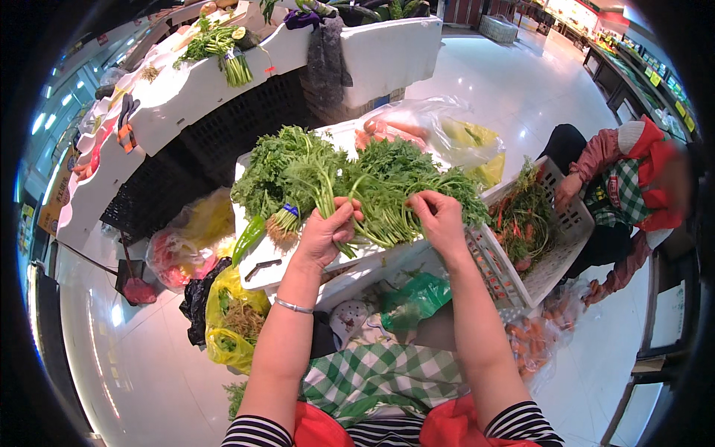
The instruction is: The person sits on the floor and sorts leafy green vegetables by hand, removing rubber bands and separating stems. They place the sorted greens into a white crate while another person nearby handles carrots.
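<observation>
My left hand (330,229) is closed around a small bunch of leafy green stems (323,187), cut ends pointing down. My right hand (438,218) is at the right with thumb and fingertips pinched together. Its fingertips are over the loose leafy greens (391,207); whether a stem is between them I cannot tell. More leafy greens (268,162) are heaped at the left of the white foam board (260,282). Beside my left wrist lies a rooted bundle (284,223) with a blue tie. A green pepper (248,239) and a dark-handled knife (262,269) lie near the board's left edge.
Carrots (391,133) in clear plastic lie behind the greens. At right, a co-worker (620,184) touches a white crate (564,251) of vegetables; bagged carrots (528,341) are on the floor. A yellow bag (232,318) stands at left. Behind is a white vegetable stall (385,53).
</observation>
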`<state>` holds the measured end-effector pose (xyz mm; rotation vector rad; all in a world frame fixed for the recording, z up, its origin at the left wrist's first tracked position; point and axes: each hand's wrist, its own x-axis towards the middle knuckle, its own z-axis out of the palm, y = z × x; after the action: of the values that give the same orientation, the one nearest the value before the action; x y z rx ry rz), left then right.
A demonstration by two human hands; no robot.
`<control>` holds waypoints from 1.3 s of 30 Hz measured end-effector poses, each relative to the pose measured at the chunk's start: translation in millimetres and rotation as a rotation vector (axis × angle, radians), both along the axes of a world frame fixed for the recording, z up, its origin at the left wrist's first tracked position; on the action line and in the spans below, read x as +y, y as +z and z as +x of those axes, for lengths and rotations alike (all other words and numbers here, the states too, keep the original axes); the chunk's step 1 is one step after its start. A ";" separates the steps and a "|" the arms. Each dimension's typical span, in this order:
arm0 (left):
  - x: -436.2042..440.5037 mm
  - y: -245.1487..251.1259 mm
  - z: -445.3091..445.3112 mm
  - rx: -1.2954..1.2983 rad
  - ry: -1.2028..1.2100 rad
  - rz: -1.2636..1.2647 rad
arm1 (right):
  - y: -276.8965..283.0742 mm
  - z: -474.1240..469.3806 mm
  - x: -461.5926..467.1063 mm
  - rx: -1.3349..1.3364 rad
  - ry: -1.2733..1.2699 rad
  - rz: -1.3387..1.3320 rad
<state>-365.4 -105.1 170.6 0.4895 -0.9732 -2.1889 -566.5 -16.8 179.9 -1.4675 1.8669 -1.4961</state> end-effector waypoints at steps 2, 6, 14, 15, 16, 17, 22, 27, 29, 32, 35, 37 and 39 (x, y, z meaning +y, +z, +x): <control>3.4 1.7 -3.7 -0.081 -0.021 -0.042 | 0.0 14.2 -1.9 -0.183 0.125 -0.094; 8.0 1.7 -12.9 -0.214 -0.037 -0.121 | -4.8 27.5 -9.3 0.003 0.248 -0.075; 8.3 -0.4 -15.0 -0.291 0.091 -0.122 | -2.8 -7.0 -7.5 0.184 -0.020 -0.034; 7.6 -0.9 -14.7 -0.295 0.106 -0.126 | -2.6 -9.4 -4.0 0.142 0.147 0.096; 7.0 -1.6 -15.4 -0.297 0.124 -0.129 | -2.4 -10.8 -0.4 0.091 0.287 0.276; 6.4 -2.5 -16.4 -0.301 0.134 -0.129 | -2.9 -10.0 2.1 0.045 0.420 0.500; 7.7 -5.2 -20.0 -0.344 0.124 -0.128 | -15.1 16.8 -4.0 -0.205 0.509 0.200; 8.1 -3.6 -15.4 -0.160 0.108 0.010 | -24.4 21.1 -14.9 -0.332 0.222 0.152; 5.0 -3.8 -7.6 -0.002 0.095 0.115 | -24.1 10.4 -19.7 -0.465 -0.005 0.188; -1.6 -7.7 1.0 0.084 0.102 0.166 | -29.1 2.1 -19.0 -0.070 0.368 0.396; -7.0 -13.3 4.8 0.141 0.072 0.197 | -51.1 27.4 -20.3 0.237 0.615 0.309; -8.8 -16.0 5.5 0.149 0.056 0.217 | -69.3 50.2 -28.5 0.464 0.520 0.245; -8.6 -16.8 6.4 0.150 0.047 0.216 | -85.2 64.5 -35.8 0.572 0.418 0.264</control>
<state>-359.0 -113.7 153.8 0.4342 -0.6437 -2.2636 -502.0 -52.6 94.7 -2.1262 1.7819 -0.6514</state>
